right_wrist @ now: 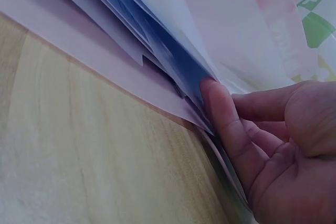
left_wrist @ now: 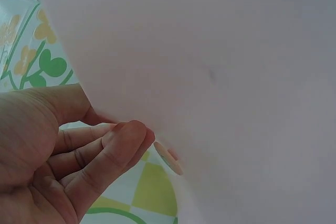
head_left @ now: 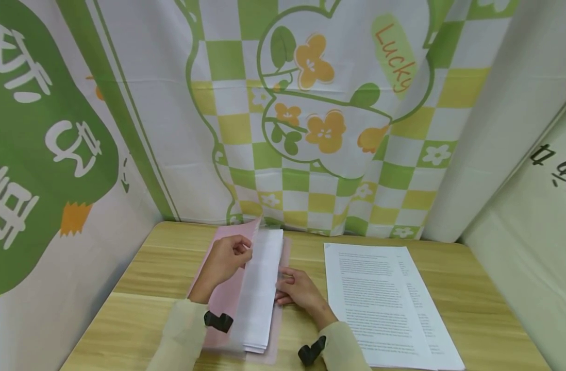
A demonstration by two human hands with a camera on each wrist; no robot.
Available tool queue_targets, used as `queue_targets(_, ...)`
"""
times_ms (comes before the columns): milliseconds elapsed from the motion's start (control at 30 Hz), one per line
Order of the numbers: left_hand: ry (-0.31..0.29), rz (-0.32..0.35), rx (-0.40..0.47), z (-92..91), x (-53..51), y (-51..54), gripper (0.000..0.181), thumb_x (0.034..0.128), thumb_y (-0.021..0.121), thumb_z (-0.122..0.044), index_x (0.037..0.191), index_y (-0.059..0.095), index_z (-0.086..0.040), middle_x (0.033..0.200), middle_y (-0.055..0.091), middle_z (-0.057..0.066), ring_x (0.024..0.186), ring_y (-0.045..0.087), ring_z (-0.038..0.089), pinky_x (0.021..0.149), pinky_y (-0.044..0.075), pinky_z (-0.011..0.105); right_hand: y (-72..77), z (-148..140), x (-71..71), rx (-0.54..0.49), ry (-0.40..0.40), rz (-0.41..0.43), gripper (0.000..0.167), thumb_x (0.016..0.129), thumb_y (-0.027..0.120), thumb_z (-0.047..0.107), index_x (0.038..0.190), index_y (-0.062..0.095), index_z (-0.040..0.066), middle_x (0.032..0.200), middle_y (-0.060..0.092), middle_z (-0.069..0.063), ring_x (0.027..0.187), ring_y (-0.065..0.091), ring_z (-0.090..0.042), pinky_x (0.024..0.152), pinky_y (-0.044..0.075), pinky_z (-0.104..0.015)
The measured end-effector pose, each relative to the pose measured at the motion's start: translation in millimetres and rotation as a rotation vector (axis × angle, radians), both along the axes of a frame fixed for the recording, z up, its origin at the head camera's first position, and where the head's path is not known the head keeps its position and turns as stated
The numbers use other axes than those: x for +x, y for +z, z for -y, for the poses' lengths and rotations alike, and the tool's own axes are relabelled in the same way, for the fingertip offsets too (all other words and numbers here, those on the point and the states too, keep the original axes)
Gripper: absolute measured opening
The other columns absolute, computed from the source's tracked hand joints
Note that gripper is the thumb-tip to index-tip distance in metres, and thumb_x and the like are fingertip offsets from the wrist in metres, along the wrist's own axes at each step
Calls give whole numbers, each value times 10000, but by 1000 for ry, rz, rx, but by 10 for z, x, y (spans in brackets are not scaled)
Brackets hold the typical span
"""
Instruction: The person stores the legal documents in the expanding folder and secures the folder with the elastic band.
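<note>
Curtain (head_left: pixel 325 131) reads "Lucky"; print on loose sheets (head_left: pixel 373 304) too small to read. Pink folder (head_left: pixel 229 291) lies part-open on worktop (head_left: pixel 139 288), white papers (head_left: pixel 263 283) inside. Left hand (head_left: pixel 227 256) pinches raised cover; right hand (head_left: pixel 301 292) grips papers' edge.

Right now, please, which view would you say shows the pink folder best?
The head view: it shows the pink folder open, top to bottom. The left wrist view has only a pale sheet, likely its cover; the right wrist view, part of its edge.
</note>
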State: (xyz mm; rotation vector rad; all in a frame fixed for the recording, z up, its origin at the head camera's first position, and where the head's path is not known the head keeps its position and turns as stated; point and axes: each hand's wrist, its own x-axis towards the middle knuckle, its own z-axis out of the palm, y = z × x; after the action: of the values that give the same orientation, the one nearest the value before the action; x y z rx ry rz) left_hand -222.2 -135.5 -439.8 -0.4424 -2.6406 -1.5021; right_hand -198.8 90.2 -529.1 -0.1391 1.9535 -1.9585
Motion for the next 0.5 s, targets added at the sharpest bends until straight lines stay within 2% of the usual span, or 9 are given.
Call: queue_targets(500,-14,-3,6,6,-4,-6,101,904,673,-3,988,715,35,721,647,0,564,647,151,569,556,304,-8,44,-22,71,-18,23,486,1002,622,34,1453,475,-70,835,685,-140,642,683,-177,610,610,-345)
